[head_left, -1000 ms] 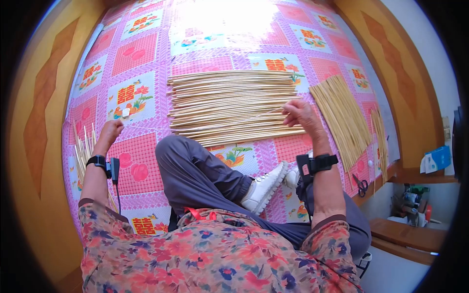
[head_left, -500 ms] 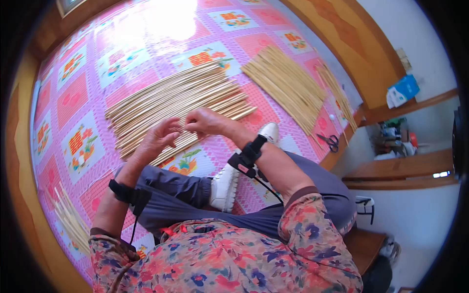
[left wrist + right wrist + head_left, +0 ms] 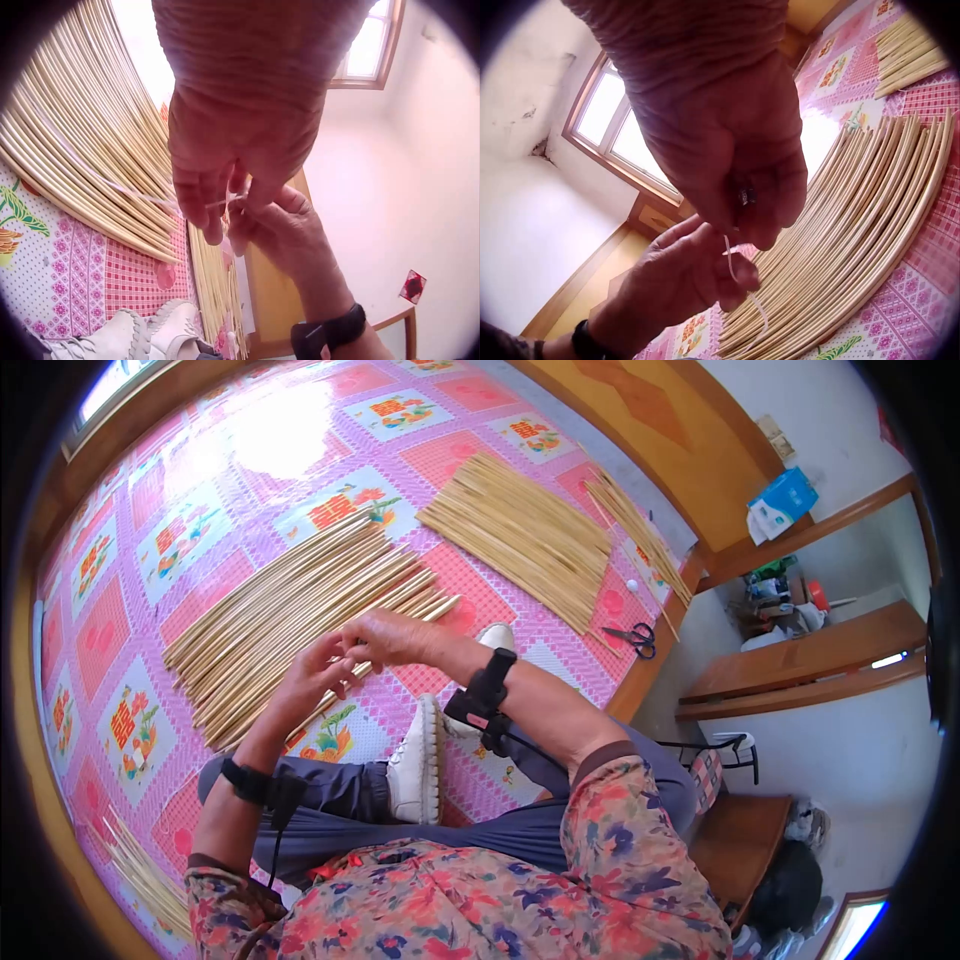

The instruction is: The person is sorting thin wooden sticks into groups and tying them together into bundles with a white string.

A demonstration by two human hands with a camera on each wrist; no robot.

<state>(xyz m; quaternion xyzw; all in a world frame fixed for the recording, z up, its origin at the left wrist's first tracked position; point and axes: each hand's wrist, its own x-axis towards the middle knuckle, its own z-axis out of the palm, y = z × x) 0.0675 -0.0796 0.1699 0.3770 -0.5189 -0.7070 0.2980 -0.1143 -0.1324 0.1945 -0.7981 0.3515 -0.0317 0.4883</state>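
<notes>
A white string (image 3: pixel 759 306) runs between the two hands, which meet above the near edge of a row of thin pale sticks (image 3: pixel 290 600). The left hand (image 3: pixel 312 682) pinches the string between thumb and fingers; in the left wrist view this hand (image 3: pixel 236 150) has its fingers bent downward around it. Close against it, the right hand (image 3: pixel 385 638) has curled fingers, and the string comes out from its fingertips in the right wrist view, where the right hand (image 3: pixel 742 165) hangs over the left. The string also trails across the sticks (image 3: pixel 112 180) in the left wrist view.
A second flat bundle of sticks (image 3: pixel 520 530) lies to the right, with a narrower bundle (image 3: pixel 640 535) beyond it. Black scissors (image 3: pixel 638 638) rest near the wooden edge. More thin sticks (image 3: pixel 145 870) lie at lower left. White shoes (image 3: pixel 415 765) are close below the hands.
The hands, apart one second ago with the string stretched between them, have come together. The head view has turned, so the sticks appear farther left and tilted.
</notes>
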